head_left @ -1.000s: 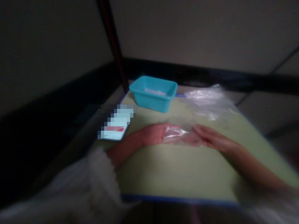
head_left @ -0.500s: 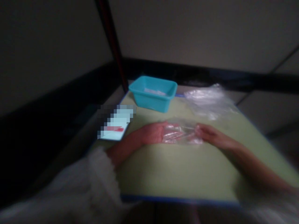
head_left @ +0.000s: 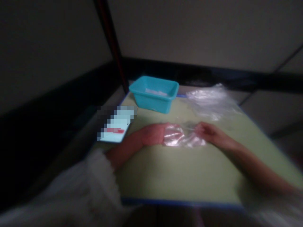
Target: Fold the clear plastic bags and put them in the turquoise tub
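Clear, crinkled plastic is catching the light at the centre of the frame, where a small transparent bag [head_left: 174, 136] is lying between the person's two bare hands, low over a pale yellow-green rectangular tabletop with blue edging [head_left: 180, 173]. From the left, the left hand [head_left: 153, 134] is reaching into the middle, its fingers showing blurrily through the plastic; whether they are inside the bag or beneath it, and whether they are gripping, I cannot tell. At right of centre, the right hand [head_left: 207, 132] is curling its fingers inward and pinching the bag's right end. Above the hands, in the upper middle, a teal rectangular plastic basin [head_left: 151, 102] is standing upright near the table's far edge, holding something pale and flat that is too blurred to make out. A loose, shiny heap of clear plastic [head_left: 214, 102] is spreading over the upper right of the tabletop. Left of centre, a flat device with a glowing pale screen [head_left: 115, 136], partly pixelated, is resting near the left forearm. A white, ruffle-cuffed sleeve [head_left: 94, 179] is filling the lower left.
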A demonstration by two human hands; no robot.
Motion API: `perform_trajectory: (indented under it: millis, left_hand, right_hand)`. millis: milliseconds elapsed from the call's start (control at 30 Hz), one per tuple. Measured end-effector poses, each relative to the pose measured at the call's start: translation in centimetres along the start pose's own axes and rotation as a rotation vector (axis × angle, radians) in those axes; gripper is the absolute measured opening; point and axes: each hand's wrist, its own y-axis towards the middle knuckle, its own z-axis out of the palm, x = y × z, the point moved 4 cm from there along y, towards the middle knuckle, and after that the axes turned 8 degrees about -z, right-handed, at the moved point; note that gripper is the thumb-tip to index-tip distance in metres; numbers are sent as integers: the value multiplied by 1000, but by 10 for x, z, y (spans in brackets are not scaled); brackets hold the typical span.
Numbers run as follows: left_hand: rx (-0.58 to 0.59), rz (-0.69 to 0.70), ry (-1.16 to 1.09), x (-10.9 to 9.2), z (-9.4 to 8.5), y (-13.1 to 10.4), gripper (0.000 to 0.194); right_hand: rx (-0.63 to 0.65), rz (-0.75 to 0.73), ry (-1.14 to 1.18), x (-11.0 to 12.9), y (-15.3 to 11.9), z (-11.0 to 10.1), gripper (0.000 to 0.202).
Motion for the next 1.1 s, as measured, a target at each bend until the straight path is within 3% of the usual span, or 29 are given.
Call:
perform_trajectory:
  millis: [200,400,533,700,767,833,933,1100]
  left_hand:
    - [-65,73,168,-2,-9,0,33]
    - [-208,181,385,-5,-20,-2,37]
    - [-261,208,404,-9,-20,-3,35]
    - [-345,273,395,-16,-15,-6,30]
    - [-419,322,333,-19,-15,-8,39]
    - [-491,373,274,-20,-16,-9,61]
    - [-521,420,283,-21,-18,-10,83]
    - [-597,465,586,-25,-22,-12,55]
  right_hand:
    - [-127,30,168,-7,0,-2,48]
    - [-87,-21,78,-5,0,2,44]
    - [-66,-59,2,-2,0,2,34]
    - [-15,-45,-49,-1,-2,1,36]
    - [1,-35,-69,-2,-3,1,38]
    - [7,-41,-90,-3,-3,2,39]
    - [-9,-79,-129,-1,-3,3,39]
    - [-15,-94,-209,3,-3,6,41]
